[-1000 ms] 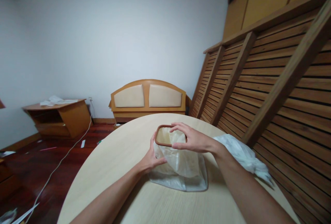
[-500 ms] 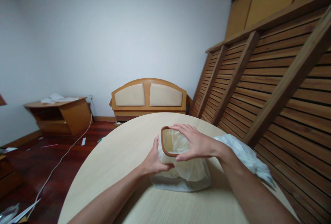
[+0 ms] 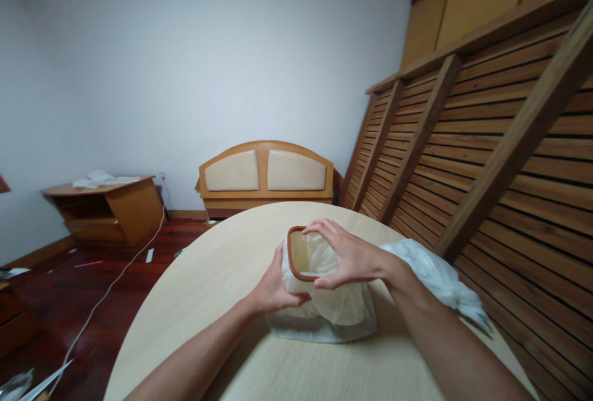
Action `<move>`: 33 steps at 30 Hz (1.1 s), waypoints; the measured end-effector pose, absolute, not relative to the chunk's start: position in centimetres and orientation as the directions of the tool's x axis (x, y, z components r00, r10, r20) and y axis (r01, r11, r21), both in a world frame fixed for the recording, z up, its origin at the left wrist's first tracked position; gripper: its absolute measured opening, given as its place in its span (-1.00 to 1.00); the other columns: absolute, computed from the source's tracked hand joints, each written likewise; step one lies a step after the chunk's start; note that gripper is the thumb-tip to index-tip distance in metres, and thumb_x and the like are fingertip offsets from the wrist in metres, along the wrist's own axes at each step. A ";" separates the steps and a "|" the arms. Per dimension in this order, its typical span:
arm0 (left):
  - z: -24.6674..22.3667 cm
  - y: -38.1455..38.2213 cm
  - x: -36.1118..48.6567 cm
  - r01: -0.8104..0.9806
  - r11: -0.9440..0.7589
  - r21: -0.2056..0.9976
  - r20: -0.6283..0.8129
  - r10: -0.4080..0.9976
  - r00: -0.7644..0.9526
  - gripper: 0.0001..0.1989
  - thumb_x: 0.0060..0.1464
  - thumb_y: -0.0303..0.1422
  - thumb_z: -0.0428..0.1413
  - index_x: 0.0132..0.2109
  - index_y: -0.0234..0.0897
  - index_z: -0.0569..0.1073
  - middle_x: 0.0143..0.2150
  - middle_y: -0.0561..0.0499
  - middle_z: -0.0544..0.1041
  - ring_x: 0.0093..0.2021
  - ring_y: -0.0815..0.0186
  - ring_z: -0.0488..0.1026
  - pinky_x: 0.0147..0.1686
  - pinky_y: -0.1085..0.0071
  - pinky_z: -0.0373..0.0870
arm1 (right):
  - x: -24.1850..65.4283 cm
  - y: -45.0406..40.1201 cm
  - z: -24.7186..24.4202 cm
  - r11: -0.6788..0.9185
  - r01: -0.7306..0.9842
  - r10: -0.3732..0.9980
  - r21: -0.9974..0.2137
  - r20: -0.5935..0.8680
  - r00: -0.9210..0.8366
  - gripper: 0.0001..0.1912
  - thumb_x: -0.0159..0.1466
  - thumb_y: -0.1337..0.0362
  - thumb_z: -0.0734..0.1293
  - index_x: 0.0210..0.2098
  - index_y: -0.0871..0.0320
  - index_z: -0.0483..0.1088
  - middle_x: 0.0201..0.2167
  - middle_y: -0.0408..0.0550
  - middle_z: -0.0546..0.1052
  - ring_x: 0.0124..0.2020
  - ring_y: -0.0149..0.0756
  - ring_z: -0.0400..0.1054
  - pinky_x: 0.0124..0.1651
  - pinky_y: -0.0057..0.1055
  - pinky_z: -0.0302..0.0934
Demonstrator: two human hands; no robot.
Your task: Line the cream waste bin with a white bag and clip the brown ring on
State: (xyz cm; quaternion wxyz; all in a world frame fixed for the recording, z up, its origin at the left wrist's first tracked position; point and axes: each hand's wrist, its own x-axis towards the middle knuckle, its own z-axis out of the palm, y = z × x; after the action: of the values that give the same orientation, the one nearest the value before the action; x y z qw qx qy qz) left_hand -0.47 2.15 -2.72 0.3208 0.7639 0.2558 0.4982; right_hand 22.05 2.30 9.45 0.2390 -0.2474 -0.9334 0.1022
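Translucent plastic bag [image 3: 345,311] surrounds a brown-rimmed container [image 3: 303,277] at the middle of the round table [image 3: 194,308], the bag's lower edge lying on the tabletop; the container's base is hidden. The left hand [image 3: 274,285] grasps its left side through the plastic, while the right hand [image 3: 349,256] grips across the rim, thumb in front. Beside the right forearm lies a crumpled whitish bag [image 3: 428,271].
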 end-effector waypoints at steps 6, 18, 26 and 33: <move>-2.0 1.8 -0.3 0.043 -0.641 0.766 0.584 0.723 0.369 0.10 -0.27 -0.30 0.41 0.34 -0.22 -0.03 0.28 -0.24 0.21 0.28 -0.13 0.20 0.30 -0.10 0.06 | 22.0 2.5 9.4 0.860 0.410 0.507 -0.305 0.416 -0.754 -0.08 -0.06 -0.15 0.53 0.15 0.14 0.21 0.09 0.09 0.31 0.14 -0.03 0.21 0.23 -0.08 0.13; -2.1 2.0 -0.9 -0.010 -0.599 0.800 0.556 0.736 0.386 0.09 -0.20 -0.23 0.40 0.35 -0.22 -0.06 0.28 -0.26 0.24 0.26 -0.14 0.25 0.26 -0.06 0.16 | 24.0 2.8 11.0 0.840 0.343 0.539 -0.421 0.570 -0.620 -0.16 0.05 -0.13 0.47 0.20 0.07 0.17 0.18 0.09 0.25 0.25 -0.04 0.17 0.31 -0.08 0.07; -3.4 4.6 -4.0 0.152 -0.551 0.821 0.504 0.823 0.261 0.14 -0.18 -0.08 0.39 0.39 -0.28 -0.07 0.36 -0.32 0.13 0.37 -0.14 0.09 0.37 -0.03 -0.04 | 27.6 8.2 7.2 0.440 0.807 0.749 -0.393 0.657 -0.089 -0.30 0.13 -0.18 0.37 0.12 0.09 0.33 0.27 0.14 0.26 0.30 0.09 0.12 0.32 0.01 -0.01; -2.9 5.1 -5.7 0.090 -0.457 0.885 0.409 0.854 0.322 0.10 -0.15 -0.05 0.38 0.41 -0.22 -0.01 0.34 -0.28 0.22 0.38 -0.11 0.09 0.38 -0.01 -0.07 | 27.8 11.0 0.6 -0.011 0.958 0.918 -0.286 0.376 0.123 -0.20 0.08 -0.27 0.35 0.15 0.08 0.35 0.29 0.14 0.24 0.20 0.21 0.16 0.14 0.04 0.13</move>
State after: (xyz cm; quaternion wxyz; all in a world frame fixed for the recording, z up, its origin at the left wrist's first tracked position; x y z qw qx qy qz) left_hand -5.70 5.09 -2.86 0.4002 0.7076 0.3336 0.4773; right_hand 27.79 11.00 0.60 0.2402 -0.7097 -0.6610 -0.0415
